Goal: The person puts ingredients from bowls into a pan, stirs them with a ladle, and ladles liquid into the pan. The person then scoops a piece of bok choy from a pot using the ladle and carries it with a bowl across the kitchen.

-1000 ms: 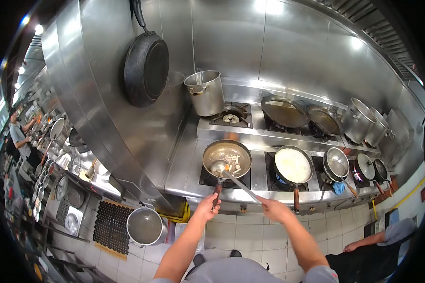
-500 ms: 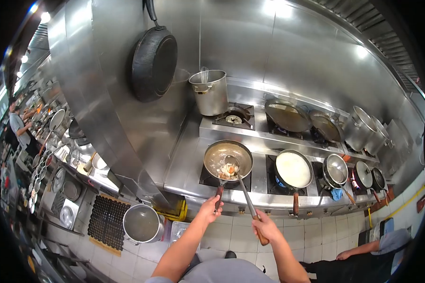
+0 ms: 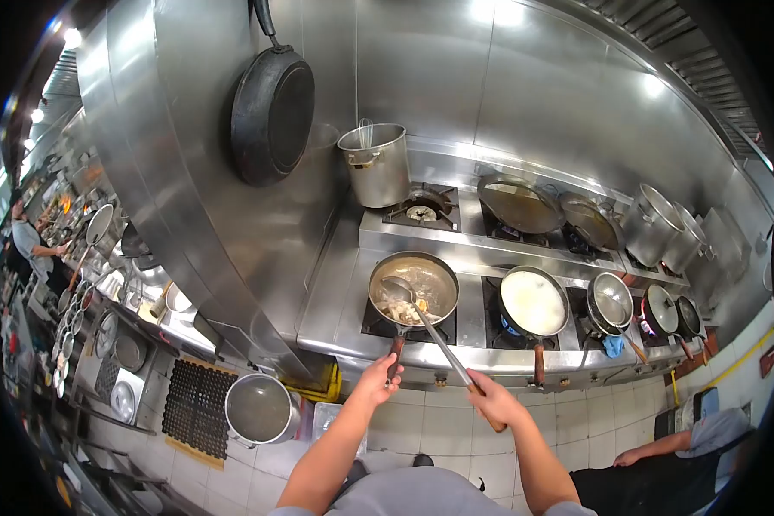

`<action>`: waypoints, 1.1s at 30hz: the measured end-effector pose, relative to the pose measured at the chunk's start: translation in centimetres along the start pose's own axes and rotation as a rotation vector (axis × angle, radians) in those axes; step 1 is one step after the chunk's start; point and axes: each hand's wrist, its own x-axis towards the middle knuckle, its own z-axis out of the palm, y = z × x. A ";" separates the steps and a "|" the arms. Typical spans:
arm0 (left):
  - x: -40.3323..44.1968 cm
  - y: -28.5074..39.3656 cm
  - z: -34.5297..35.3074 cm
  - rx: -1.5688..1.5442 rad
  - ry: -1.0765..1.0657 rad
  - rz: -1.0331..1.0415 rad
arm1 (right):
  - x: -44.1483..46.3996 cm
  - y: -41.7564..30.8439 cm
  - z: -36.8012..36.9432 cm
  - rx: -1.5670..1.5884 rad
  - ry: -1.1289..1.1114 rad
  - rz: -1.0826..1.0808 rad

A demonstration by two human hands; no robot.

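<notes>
The left hand (image 3: 377, 378) has its fingers curled around the handle (image 3: 396, 354) of a frying pan (image 3: 439, 282), which sits over the front burner at the left end of the stove (image 3: 333, 320). The right hand (image 3: 495, 401) is closed around a long ladle (image 3: 447, 347), whose bowl rests among pale chunks of food (image 3: 415, 313) inside that pan. Just to the right, a second pan (image 3: 539, 358) holds a whitish liquid (image 3: 535, 301). Beyond it stands a metal bowl (image 3: 612, 303), with a blue cloth (image 3: 612, 346) by its front edge. Behind, a tall pot (image 3: 383, 182) contains a whisk (image 3: 365, 133).
</notes>
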 end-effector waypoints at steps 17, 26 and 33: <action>-0.3 -0.3 0.2 0.013 -0.009 0.016 | 8.3 5.6 2.7 -0.521 0.476 -0.154; -0.6 0.2 0.7 0.021 0.014 0.027 | -0.1 1.6 1.2 -0.015 0.064 -0.038; -0.2 -0.3 0.4 0.018 0.018 0.007 | 0.6 2.6 0.2 0.052 -0.002 0.066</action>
